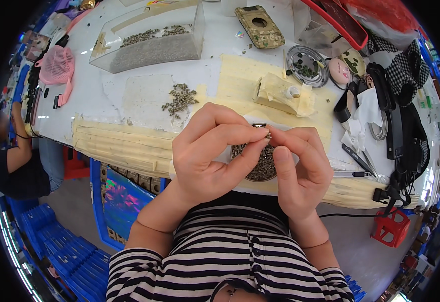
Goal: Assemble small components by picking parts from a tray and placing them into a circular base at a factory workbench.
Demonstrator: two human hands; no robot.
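Note:
My left hand (205, 156) pinches a tiny brownish metal-like part (268, 135) between thumb and forefinger. From the other side my right hand (305, 163) is curled in, its index fingertip against the same part and its thumb a little lower. What the part is exactly is too small to tell, and the fingertips hide most of it. Right below both hands stands a round dish (259, 124) filled with many such small parts, partly covered by my fingers. Beyond my left hand, a loose pile of similar parts (180, 98) lies on the white table.
A clear box (198, 38) of small parts stands at the far left. A camouflage model tank hull (265, 40), a tape-wrapped block (280, 95) and a metal dish (324, 79) with green pieces lie beyond my hands. Tweezers (358, 157) rest at right. Someone (21, 166) sits at left.

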